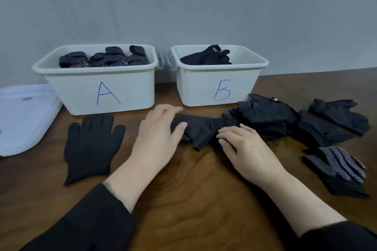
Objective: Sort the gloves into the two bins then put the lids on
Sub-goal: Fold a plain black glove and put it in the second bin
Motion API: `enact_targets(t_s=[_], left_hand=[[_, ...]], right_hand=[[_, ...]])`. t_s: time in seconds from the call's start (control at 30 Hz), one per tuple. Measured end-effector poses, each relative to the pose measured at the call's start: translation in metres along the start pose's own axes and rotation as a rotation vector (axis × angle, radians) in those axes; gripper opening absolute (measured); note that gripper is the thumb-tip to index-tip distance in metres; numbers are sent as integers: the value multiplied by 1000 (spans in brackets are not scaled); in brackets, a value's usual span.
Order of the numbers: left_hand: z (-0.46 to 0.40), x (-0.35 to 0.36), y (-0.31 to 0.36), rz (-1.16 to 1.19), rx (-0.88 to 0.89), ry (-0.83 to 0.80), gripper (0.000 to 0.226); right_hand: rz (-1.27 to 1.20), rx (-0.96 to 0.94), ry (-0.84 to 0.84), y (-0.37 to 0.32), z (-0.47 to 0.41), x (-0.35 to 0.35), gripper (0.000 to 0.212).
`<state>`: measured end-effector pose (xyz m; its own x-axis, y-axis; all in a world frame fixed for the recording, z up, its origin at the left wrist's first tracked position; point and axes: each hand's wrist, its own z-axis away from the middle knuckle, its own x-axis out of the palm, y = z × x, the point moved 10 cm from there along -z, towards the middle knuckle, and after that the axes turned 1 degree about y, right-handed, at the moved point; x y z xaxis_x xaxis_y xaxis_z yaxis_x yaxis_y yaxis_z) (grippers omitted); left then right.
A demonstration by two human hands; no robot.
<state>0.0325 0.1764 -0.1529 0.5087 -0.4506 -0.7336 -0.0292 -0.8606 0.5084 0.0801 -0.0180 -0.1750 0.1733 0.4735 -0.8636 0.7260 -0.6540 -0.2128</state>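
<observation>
Two white bins stand at the back of the table. Bin A (pixel 102 91) holds several black gloves with white dots. Bin B (pixel 220 89) holds plain black gloves. A crumpled plain black glove (pixel 199 126) lies in front of the bins. My left hand (pixel 158 128) grips its left end, thumb on top. My right hand (pixel 238 142) rests on its right part with fingers loosely bent. A plain black glove (pixel 90 146) lies flat at the left. A heap of black gloves (pixel 269 116) sits to the right, and a dotted glove (pixel 338 167) lies nearer me.
White lids (pixel 22 118) are stacked at the table's left edge beside bin A. A grey wall stands right behind the bins. More black gloves (pixel 340 114) lie at the far right of the wooden table (pixel 193 185).
</observation>
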Motion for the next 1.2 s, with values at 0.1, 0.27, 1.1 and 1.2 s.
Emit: enact_targets(t_s=[0.1, 0.27, 1.1, 1.2], left_hand=[[22, 35, 42, -122, 244, -215, 44], [18, 51, 29, -234, 279, -248, 35], [35, 22, -18, -347, 183, -338, 40], [36, 16, -11, -335, 176, -311, 44]], right_hand=[[-46, 8, 5, -6, 0, -2, 20], [-102, -90, -12, -27, 7, -5, 20], [-179, -118, -120, -64, -12, 30, 31], [-187, -106, -107, -62, -13, 27, 30]])
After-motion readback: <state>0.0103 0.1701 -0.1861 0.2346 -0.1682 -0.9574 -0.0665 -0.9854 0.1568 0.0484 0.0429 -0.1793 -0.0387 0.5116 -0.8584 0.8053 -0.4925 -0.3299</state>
